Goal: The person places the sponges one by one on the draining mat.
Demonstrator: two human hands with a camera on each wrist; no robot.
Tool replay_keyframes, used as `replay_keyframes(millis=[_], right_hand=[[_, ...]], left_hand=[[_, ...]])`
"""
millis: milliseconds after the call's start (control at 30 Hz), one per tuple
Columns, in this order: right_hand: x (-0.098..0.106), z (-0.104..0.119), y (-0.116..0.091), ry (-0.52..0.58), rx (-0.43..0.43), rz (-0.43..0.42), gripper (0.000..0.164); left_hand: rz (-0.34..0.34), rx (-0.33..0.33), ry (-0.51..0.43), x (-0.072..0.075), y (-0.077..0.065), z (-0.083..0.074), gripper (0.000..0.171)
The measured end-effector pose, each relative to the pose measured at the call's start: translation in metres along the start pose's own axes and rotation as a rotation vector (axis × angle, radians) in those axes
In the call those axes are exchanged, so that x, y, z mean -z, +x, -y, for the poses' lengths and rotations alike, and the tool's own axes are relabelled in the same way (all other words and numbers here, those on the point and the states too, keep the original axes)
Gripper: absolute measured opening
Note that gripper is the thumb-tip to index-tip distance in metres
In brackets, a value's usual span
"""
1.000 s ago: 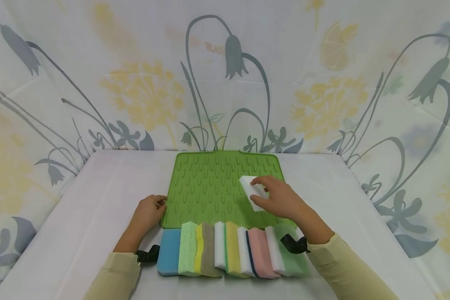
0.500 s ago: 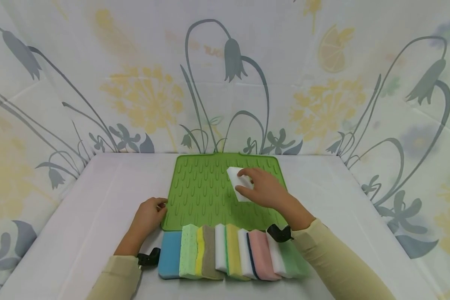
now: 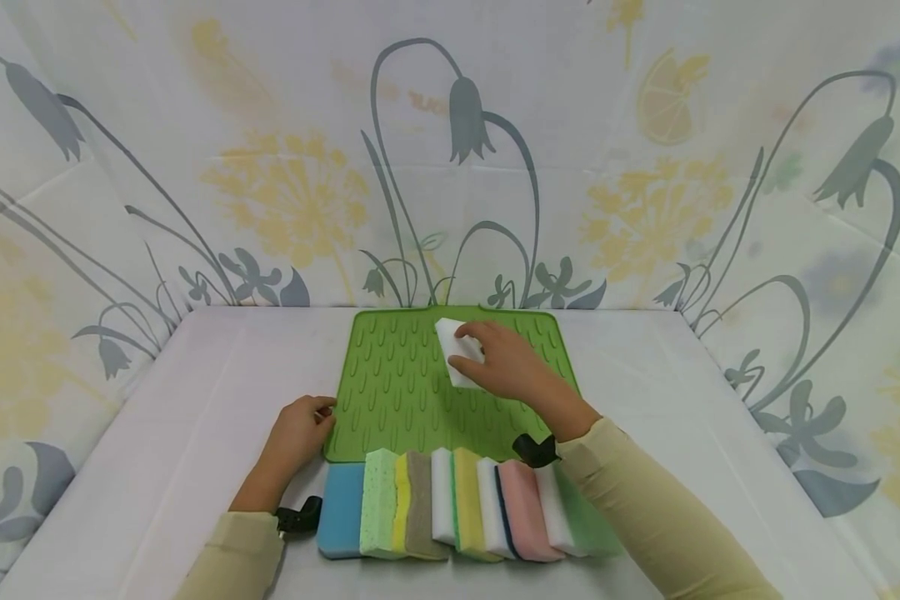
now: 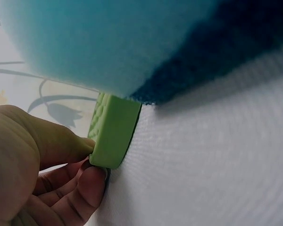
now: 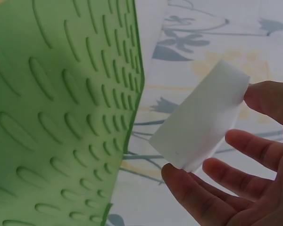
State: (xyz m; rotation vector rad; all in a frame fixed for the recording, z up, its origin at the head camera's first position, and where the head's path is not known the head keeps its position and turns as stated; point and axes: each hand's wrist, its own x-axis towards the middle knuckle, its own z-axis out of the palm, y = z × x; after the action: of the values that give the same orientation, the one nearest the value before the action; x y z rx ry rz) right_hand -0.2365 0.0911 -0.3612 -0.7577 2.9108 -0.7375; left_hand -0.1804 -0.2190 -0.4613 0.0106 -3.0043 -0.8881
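Over the green ribbed drying mat (image 3: 390, 392), my right hand (image 3: 506, 362) holds a white sponge block (image 3: 456, 350) between thumb and fingertips. In the right wrist view the white sponge (image 5: 203, 115) is tilted, gripped at its two ends, apart from the mat (image 5: 52, 122). My left hand (image 3: 296, 433) is at the mat's left edge. In the left wrist view the thumb and a curled finger of the left hand (image 4: 52, 160) pinch the mat's green rim (image 4: 115, 134). A blue sponge (image 4: 94, 42) with a dark scouring side looms above that hand.
Along the mat's near edge stands a row of sponges: blue (image 3: 341, 508), speckled green (image 3: 378, 508), yellow and grey (image 3: 423, 508), white and yellow (image 3: 472, 508), pink (image 3: 527, 508), white and green (image 3: 581, 517). A flower-printed cloth (image 3: 450, 167) rises behind the white table.
My right hand has carried the white sponge leftward and farther back over the mat. The left hand keeps its place at the mat's edge.
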Motion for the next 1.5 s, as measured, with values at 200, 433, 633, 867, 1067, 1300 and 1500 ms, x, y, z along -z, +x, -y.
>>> replay_keyframes(millis=[200,433,633,867,1067,1300,1500], right_hand=[[-0.002,0.005,0.013,-0.004,-0.007,0.005,0.046],[-0.003,0.008,0.026,0.002,-0.006,-0.008,0.047],[-0.010,0.009,0.039,0.006,-0.006,-0.022,0.046],[-0.020,0.012,0.052,0.047,-0.039,-0.010,0.047],[-0.027,0.017,0.062,0.062,-0.067,-0.011,0.048],[-0.038,0.020,0.073,0.086,-0.087,-0.034,0.047],[-0.047,0.025,0.081,0.105,-0.090,-0.033,0.048]], left_hand=[[0.002,0.007,-0.010,-0.001,0.000,0.001,0.035],[-0.001,0.007,-0.010,-0.001,0.000,0.002,0.035],[0.002,0.009,-0.009,-0.001,0.001,0.002,0.035],[0.005,0.015,-0.011,-0.001,0.000,0.001,0.035],[-0.001,0.009,-0.015,0.000,0.000,0.000,0.034],[0.000,0.000,-0.010,-0.001,0.001,0.000,0.034],[-0.004,0.000,-0.011,-0.001,0.000,0.000,0.034]])
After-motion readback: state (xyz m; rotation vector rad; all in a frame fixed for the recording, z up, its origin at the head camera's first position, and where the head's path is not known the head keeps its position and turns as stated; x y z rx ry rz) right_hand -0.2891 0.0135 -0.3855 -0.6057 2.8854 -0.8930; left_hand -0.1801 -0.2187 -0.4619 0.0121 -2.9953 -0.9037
